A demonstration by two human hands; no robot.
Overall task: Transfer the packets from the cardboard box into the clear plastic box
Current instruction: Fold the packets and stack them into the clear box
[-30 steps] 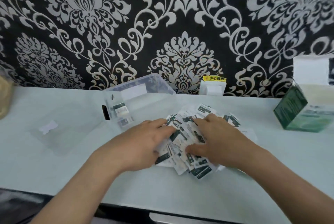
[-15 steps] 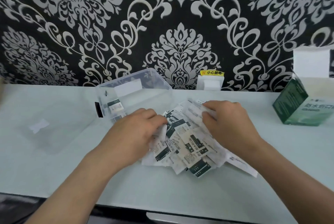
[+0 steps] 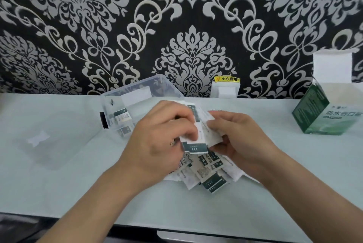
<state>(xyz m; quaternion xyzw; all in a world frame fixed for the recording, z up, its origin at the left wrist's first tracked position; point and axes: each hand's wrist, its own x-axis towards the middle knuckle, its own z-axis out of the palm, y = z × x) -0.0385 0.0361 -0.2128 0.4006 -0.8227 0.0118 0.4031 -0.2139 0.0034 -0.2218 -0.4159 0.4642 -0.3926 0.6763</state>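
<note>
Head view: your left hand (image 3: 161, 140) and right hand (image 3: 243, 140) meet over the middle of the pale bench (image 3: 59, 184), and between them they hold a small stack of packets (image 3: 198, 133) raised above the rest. Your left fingers (image 3: 180, 115) are curled over the top of the stack and your right fingers (image 3: 220, 125) are curled round its right side, so both hands grip the same stack. Directly beneath your hands a loose pile of packets (image 3: 210, 174) lies spread on the bench, white with dark green ends, overlapping at all angles.

The clear plastic box (image 3: 137, 89) stands just behind your left hand, close to the wall, with its top open. A few packets (image 3: 121, 115) show through its near-left wall. Its clear lid (image 3: 45, 144) lies flat on the bench to the left, apart from the box.

The green cardboard box (image 3: 322, 119) stands at the far right of the bench, well apart from your hands, with its white top flap (image 3: 332, 68) standing open. You cannot tell from here what is inside it.

A white wall socket (image 3: 225, 91) with a yellow warning label (image 3: 226, 79) sits at the foot of the black and silver damask wallpaper (image 3: 192, 17), behind the pile
</note>
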